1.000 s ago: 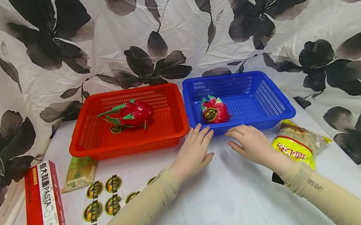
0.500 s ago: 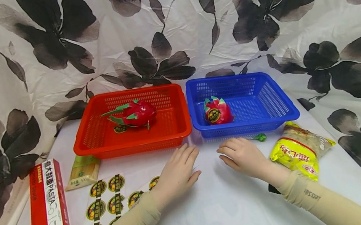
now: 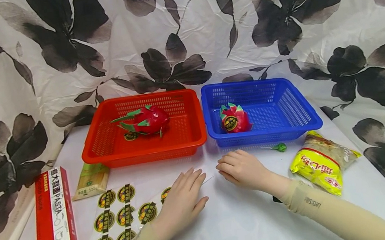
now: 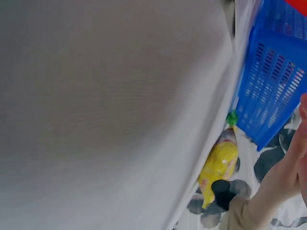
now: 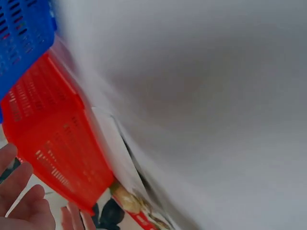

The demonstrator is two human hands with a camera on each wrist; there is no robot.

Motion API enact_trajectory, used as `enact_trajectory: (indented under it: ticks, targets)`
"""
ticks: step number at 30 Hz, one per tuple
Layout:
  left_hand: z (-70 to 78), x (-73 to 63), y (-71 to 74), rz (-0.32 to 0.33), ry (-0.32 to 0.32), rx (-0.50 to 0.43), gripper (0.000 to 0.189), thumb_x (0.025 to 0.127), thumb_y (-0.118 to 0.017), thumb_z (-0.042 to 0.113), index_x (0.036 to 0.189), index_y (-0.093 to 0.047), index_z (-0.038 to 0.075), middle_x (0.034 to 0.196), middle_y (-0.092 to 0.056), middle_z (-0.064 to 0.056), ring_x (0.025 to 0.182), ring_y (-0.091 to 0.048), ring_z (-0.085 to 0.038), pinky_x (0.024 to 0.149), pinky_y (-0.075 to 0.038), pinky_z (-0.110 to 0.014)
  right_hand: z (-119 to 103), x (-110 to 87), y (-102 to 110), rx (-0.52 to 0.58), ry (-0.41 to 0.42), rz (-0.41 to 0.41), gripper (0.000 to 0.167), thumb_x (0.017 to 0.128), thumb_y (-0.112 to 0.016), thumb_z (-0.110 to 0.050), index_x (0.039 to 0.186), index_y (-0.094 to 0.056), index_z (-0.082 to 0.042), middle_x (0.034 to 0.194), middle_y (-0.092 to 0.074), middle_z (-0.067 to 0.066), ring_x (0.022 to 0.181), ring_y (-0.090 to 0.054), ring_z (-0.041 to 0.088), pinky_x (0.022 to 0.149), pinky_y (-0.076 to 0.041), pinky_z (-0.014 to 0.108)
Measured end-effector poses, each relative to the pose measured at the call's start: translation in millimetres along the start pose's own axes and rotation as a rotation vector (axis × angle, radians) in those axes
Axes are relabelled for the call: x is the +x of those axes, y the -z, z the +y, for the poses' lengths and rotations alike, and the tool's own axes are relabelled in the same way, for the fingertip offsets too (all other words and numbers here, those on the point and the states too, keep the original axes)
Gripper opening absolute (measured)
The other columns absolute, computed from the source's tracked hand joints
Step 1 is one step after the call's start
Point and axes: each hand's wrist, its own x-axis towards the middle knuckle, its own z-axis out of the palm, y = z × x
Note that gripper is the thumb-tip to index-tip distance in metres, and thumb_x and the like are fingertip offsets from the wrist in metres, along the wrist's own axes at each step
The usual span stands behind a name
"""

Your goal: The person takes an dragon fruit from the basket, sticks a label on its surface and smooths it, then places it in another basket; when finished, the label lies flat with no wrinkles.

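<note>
My left hand [image 3: 182, 203] is low over the white table, fingers extended, overlapping the right edge of a sheet of round black-and-gold stickers [image 3: 104, 220]. Opposite it, my right hand [image 3: 245, 171] hovers palm down with loosely bent fingers and nothing in them. A red dragon fruit [image 3: 150, 120] with green tips lies in the red basket [image 3: 146, 157]; a round sticker [image 3: 130, 136] shows at its lower left. Another dragon fruit [image 3: 242, 119], bearing a round sticker [image 3: 230, 123], sits in the blue basket [image 3: 272, 135]. Both wrist views show mostly white cloth.
Right of the right hand lies a yellow bag [image 3: 317, 168], with a green-headed lollipop [image 3: 280, 147] before the blue basket. At left are a red pasta box [image 3: 54, 225] and a noodle packet [image 3: 92, 181]. A flower-printed cloth [image 3: 180, 35] hangs behind the baskets.
Both hands have drawn back from the baskets' front rims toward the near side, the left one also shifting left. The lollipop has come into sight. The view has shifted slightly.
</note>
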Motion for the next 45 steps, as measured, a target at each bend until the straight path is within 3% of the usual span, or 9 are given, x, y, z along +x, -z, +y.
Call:
enact_trajectory:
  ticks: [6, 13, 20, 24, 27, 40, 45]
  targets:
    - [-0.9, -7.7, -0.7, 0.011, -0.012, 0.022, 0.057, 0.087, -0.086, 0.027, 0.133, -0.065, 0.000, 0.135, -0.070, -0.015, 0.130, -0.066, -0.036, 0.108, -0.057, -0.051, 10, 17.4, -9, -0.031, 0.015, -0.020, 0.026, 0.081, -0.089, -0.010, 0.105, -0.077, -0.008, 0.104, -0.079, 0.006, 0.098, -0.072, 0.024, 0.084, -0.061, 0.033]
    - [0.7, -13.6, -1.9, 0.024, -0.039, 0.027, 0.058, 0.086, -0.087, 0.027, 0.132, -0.066, 0.000, 0.133, -0.070, -0.015, 0.128, -0.066, -0.037, 0.106, -0.058, -0.052, 20, 37.8, -23, 0.026, -0.053, -0.028, 0.037, 0.088, -0.082, -0.005, 0.122, -0.072, 0.002, 0.126, -0.074, 0.020, 0.121, -0.070, 0.035, 0.103, -0.060, 0.044]
    - [2.1, -12.8, 0.4, 0.013, -0.040, 0.028, 0.057, 0.089, -0.085, 0.028, 0.134, -0.064, 0.001, 0.136, -0.069, -0.015, 0.130, -0.065, -0.037, 0.108, -0.056, -0.052, 24, 53.0, -30, 0.063, -0.161, -0.200, 0.048, 0.094, -0.079, -0.011, 0.139, -0.064, 0.002, 0.141, -0.068, 0.021, 0.138, -0.061, 0.039, 0.117, -0.050, 0.049]
    - [0.8, -12.3, 1.6, 0.000, -0.032, 0.043, 0.057, 0.089, -0.084, 0.029, 0.136, -0.064, 0.002, 0.137, -0.069, -0.013, 0.131, -0.064, -0.035, 0.109, -0.055, -0.053, 26, 56.3, -33, 0.050, -0.175, -0.306, 0.056, 0.096, -0.078, -0.016, 0.146, -0.060, 0.000, 0.147, -0.065, 0.018, 0.143, -0.058, 0.037, 0.122, -0.045, 0.049]
    - [-1.4, -10.9, 3.5, -0.002, -0.024, 0.060, 0.057, 0.089, -0.084, 0.030, 0.135, -0.065, 0.003, 0.137, -0.070, -0.012, 0.130, -0.064, -0.034, 0.109, -0.054, -0.054, 27, 57.4, -35, 0.040, -0.172, -0.338, 0.059, 0.096, -0.079, -0.019, 0.148, -0.058, 0.000, 0.148, -0.065, 0.017, 0.143, -0.057, 0.036, 0.123, -0.044, 0.049]
    - [-18.6, 3.6, 19.3, 0.055, 0.012, -0.017, 0.054, 0.088, -0.085, 0.020, 0.133, -0.065, -0.004, 0.133, -0.069, -0.019, 0.124, -0.065, -0.039, 0.106, -0.055, -0.056, 25, 56.9, -45, 0.072, -0.158, -0.264, 0.062, 0.092, -0.083, -0.016, 0.146, -0.058, 0.002, 0.138, -0.069, 0.019, 0.141, -0.058, 0.039, 0.124, -0.042, 0.051]
    - [-33.9, 12.4, 28.1, 0.048, 0.073, -0.051, 0.053, 0.090, -0.083, 0.015, 0.133, -0.064, -0.008, 0.135, -0.068, -0.025, 0.128, -0.064, -0.046, 0.109, -0.053, -0.061, 24, 56.2, -48, 0.051, -0.146, -0.259, 0.062, 0.092, -0.083, -0.016, 0.146, -0.058, 0.001, 0.137, -0.069, 0.018, 0.141, -0.058, 0.038, 0.124, -0.042, 0.050]
